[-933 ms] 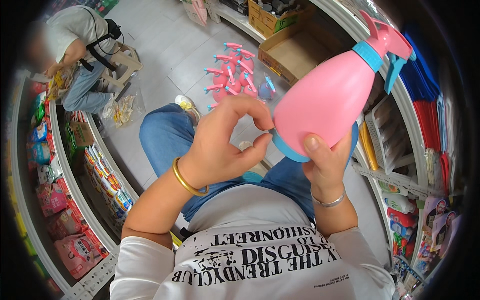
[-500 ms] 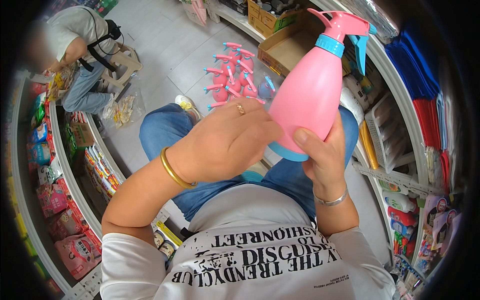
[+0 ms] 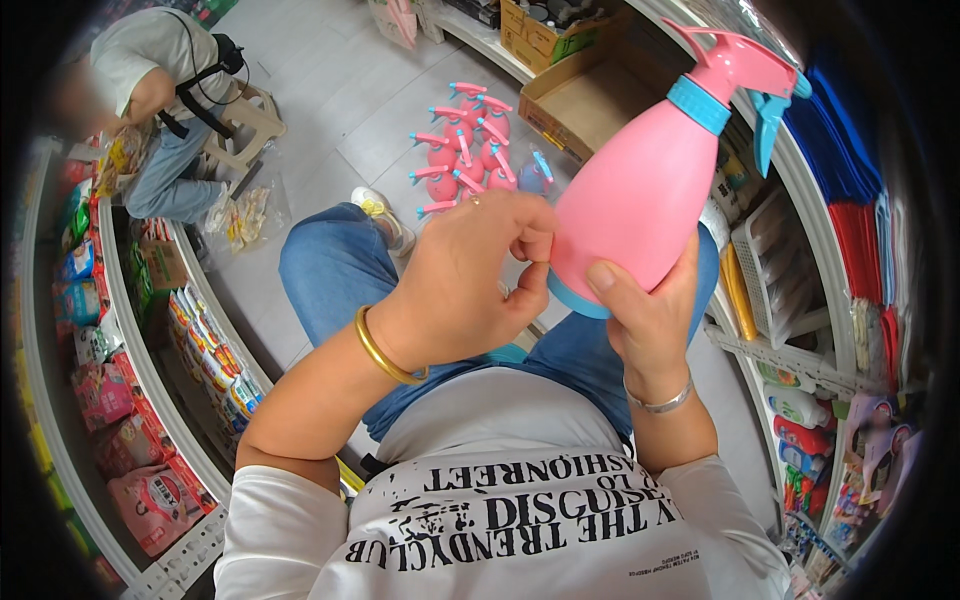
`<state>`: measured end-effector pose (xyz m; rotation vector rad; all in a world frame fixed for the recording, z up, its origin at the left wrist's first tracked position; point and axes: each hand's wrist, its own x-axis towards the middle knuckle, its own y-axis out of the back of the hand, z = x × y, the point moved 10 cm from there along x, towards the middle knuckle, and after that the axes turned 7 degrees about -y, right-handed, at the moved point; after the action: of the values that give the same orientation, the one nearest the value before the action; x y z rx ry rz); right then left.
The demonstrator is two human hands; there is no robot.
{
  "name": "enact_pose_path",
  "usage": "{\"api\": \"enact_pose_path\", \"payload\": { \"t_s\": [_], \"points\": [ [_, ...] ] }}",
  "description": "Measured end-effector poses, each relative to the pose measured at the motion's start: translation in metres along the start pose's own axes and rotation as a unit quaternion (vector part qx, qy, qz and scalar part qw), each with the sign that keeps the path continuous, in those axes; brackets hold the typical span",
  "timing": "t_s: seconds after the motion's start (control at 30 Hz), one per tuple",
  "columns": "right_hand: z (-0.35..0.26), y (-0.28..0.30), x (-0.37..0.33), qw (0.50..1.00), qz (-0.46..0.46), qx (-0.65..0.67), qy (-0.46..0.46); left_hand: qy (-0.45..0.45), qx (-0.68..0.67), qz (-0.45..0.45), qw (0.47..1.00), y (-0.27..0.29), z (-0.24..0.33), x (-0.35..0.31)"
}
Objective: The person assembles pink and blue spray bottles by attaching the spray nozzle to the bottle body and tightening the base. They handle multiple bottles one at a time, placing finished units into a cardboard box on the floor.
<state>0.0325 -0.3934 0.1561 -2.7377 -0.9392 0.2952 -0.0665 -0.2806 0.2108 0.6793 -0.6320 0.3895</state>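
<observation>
Now the right hand (image 3: 650, 325) is holding a pink spray bottle (image 3: 640, 200) above the right leg (image 3: 575, 357), fingers (image 3: 604, 278) wrapping its bottom, left hand (image 3: 455, 270) bending its fingers by the bottle's side, cannot tell if pinching, more spray bottles (image 3: 440, 157) standing on the floor (image 3: 330, 110)

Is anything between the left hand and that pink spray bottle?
Nothing visible: the left hand is beside the pink spray bottle, at its lower left edge, contact unclear. The right hand holds its lower part.
</observation>
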Motion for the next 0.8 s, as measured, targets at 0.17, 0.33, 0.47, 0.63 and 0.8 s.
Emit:
{"api": "enact_pose_path", "payload": {
  "t_s": [0.17,0.33,0.47,0.63,0.8],
  "points": [
    [-0.006,0.001,-0.001,0.996,-0.021,-0.043,0.081,0.144,-0.167,0.03,0.975,-0.009,-0.027,-0.016],
    [-0.017,0.0,-0.007,0.974,-0.025,-0.15,0.166,0.253,-0.317,0.105,0.908,-0.016,-0.043,-0.028],
    [-0.019,0.002,-0.015,0.952,0.01,-0.18,0.247,0.366,-0.419,0.132,0.821,-0.034,-0.062,-0.05],
    [-0.005,0.007,-0.012,0.916,0.018,-0.225,0.331,0.489,-0.545,0.206,0.649,-0.057,-0.077,-0.082],
    [0.032,0.022,0.015,0.996,-0.018,0.046,0.069,0.373,-0.442,0.208,0.789,-0.029,-0.071,-0.067]
  ]
}}
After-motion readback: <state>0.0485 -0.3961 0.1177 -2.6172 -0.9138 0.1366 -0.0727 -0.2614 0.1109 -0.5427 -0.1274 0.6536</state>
